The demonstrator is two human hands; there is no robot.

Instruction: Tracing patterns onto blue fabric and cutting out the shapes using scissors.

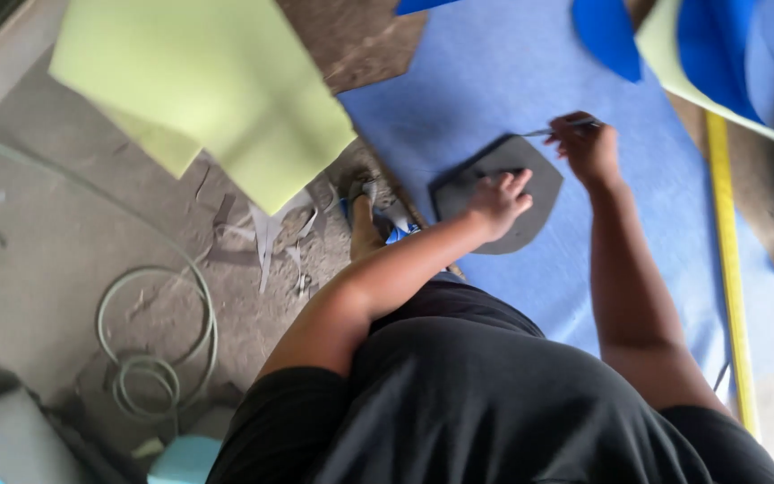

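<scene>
A dark grey, shield-shaped template (530,188) lies flat on a large light-blue foam sheet (512,81). My left hand (497,203) presses down on the template with its fingers spread. My right hand (587,146) is at the template's upper right edge, closed around a thin silver pen (555,131) whose tip touches the sheet beside the template's edge.
Pale green foam sheets (208,90) lie at the upper left. A yellow strip (729,269) runs along the blue sheet's right side. Darker blue pieces (606,36) sit at the top. A coiled hose (150,358) and scraps lie on the dirty floor at left.
</scene>
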